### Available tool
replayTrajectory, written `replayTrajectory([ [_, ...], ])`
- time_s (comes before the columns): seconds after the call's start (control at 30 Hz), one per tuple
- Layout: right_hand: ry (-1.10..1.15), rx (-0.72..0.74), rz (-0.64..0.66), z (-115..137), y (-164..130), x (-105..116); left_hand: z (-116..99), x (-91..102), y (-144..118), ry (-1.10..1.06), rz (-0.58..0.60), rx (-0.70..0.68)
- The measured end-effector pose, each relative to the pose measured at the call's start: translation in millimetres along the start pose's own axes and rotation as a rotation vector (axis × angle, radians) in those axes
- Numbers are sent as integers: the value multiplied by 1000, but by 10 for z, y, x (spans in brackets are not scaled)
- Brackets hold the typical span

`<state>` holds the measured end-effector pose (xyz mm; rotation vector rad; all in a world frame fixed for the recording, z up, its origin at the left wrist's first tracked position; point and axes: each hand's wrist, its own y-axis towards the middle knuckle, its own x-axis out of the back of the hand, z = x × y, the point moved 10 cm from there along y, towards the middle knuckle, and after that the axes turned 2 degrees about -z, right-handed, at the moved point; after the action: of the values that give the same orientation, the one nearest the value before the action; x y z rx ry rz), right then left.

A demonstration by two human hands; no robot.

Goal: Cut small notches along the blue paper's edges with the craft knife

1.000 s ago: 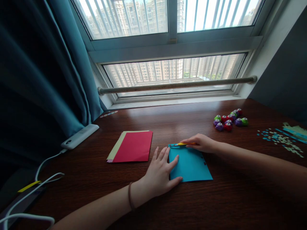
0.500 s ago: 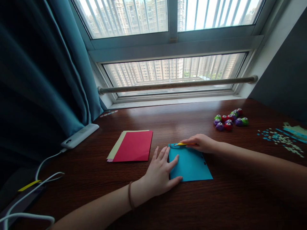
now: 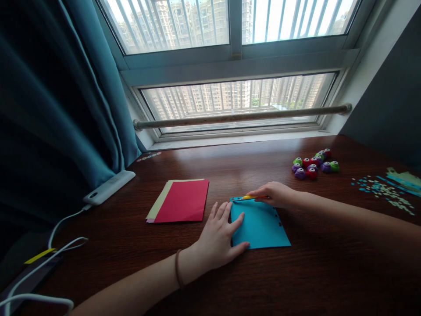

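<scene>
A sheet of blue paper (image 3: 259,228) lies flat on the brown table, with small dark holes along its right edge and near its top left corner. My left hand (image 3: 220,235) rests with spread fingers on the paper's left side, pressing it to the table. In my right hand (image 3: 272,193) is a slim craft knife (image 3: 249,197) with a yellow handle. Its dark, thin tip lies along the paper's top edge, near the top left corner. The fingers of that hand cover the rear of the handle.
Left of the blue sheet lies a stack of red and pale green paper (image 3: 182,199). Colourful toys with eyes (image 3: 311,164) cluster at the back right. Paper bits (image 3: 383,191) and cut strips (image 3: 403,180) lie far right. A white device (image 3: 110,188) with a cable sits left.
The knife tilts slightly more, and my right hand has risen a little at the paper's top edge. My left hand stays in place on the sheet.
</scene>
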<state>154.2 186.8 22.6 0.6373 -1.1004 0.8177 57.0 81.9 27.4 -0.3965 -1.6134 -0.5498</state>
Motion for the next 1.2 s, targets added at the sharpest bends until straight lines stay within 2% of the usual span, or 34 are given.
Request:
replayTrajectory([
  [0.37, -34, 16, -7, -3, -9, 60, 10, 6, 2, -19, -21, -3],
  [0.73, -30, 2, 39, -76, 4, 49, 0, 3, -2, -7, 32, -10],
  [1.2, 40, 28, 72, -116, 23, 18, 4, -3, -24, -4, 39, -15],
])
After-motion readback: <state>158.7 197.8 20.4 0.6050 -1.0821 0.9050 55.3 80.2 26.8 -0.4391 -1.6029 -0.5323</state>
